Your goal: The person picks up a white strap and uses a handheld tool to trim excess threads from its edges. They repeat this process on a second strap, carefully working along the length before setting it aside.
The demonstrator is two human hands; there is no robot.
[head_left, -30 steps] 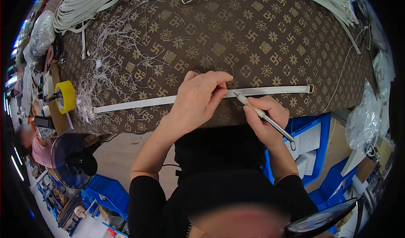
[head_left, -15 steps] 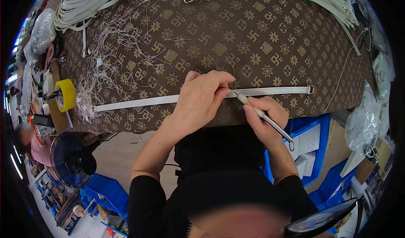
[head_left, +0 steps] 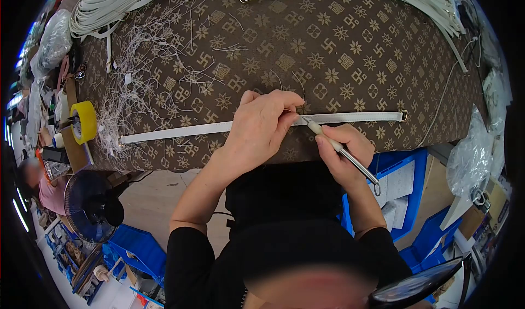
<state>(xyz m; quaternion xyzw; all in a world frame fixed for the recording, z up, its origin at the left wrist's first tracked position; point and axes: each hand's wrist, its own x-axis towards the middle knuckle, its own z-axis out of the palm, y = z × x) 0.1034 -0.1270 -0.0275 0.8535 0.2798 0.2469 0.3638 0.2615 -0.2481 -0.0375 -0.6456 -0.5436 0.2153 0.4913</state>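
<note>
A narrow white strap (head_left: 355,117) with a metal buckle at its right end lies across the patterned cloth. Over the middle of the strap, my left hand (head_left: 258,125) has thumb and index finger pinched together; what sits between them is too small to make out. My right hand (head_left: 350,151) is wrapped round a slim, pen-like tool (head_left: 314,126) with a pale grip, a metal shaft and a ring at its back end. The tool's thin tip points at my left fingertips, just above the strap. Loose thread ends (head_left: 278,79) lie beyond my left hand.
White thread scraps (head_left: 147,52) spread over the left of the brown cloth (head_left: 328,46). Bundles of white straps (head_left: 115,8) lie at the back left and right. A yellow tape roll (head_left: 83,123), a fan (head_left: 93,206) and a blue bin (head_left: 418,194) stand around the table edge.
</note>
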